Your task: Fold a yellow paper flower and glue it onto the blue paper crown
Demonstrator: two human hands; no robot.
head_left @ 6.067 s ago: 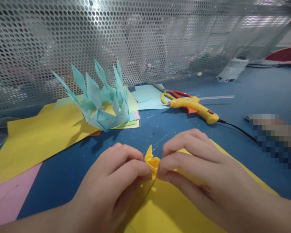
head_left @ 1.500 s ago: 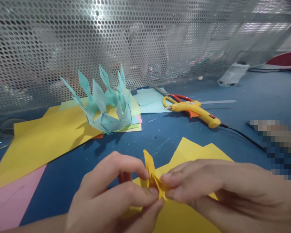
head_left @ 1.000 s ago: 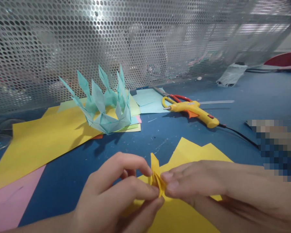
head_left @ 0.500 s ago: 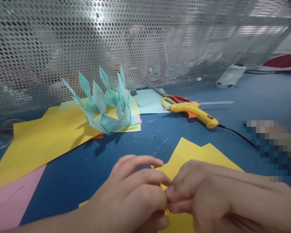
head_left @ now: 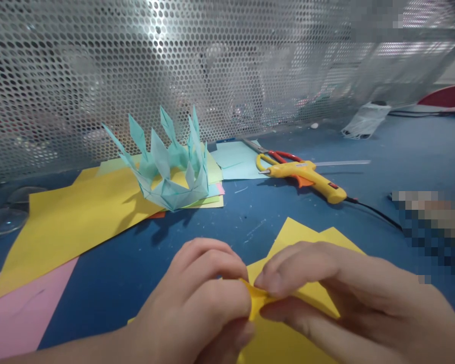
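My left hand (head_left: 200, 303) and my right hand (head_left: 326, 298) meet low in the middle, both pinched on a small folded yellow paper piece (head_left: 256, 299). Only a sliver of it shows between the fingertips. Beneath the hands lie yellow paper sheets (head_left: 311, 240) on the blue table (head_left: 136, 268). A folded teal paper crown (head_left: 167, 167) stands upright farther back, left of centre, apart from both hands.
A large yellow sheet (head_left: 72, 217) and a pink sheet (head_left: 18, 313) lie at the left. A yellow glue gun (head_left: 307, 174) with its black cord, red-handled scissors (head_left: 280, 155) and light blue paper (head_left: 235, 159) lie at the back. A perforated metal screen (head_left: 212, 65) closes off the far side.
The upright point of the yellow piece, visible a second ago, is now pressed down and hidden between my fingers. My hands closed together over it and stayed low in the middle.
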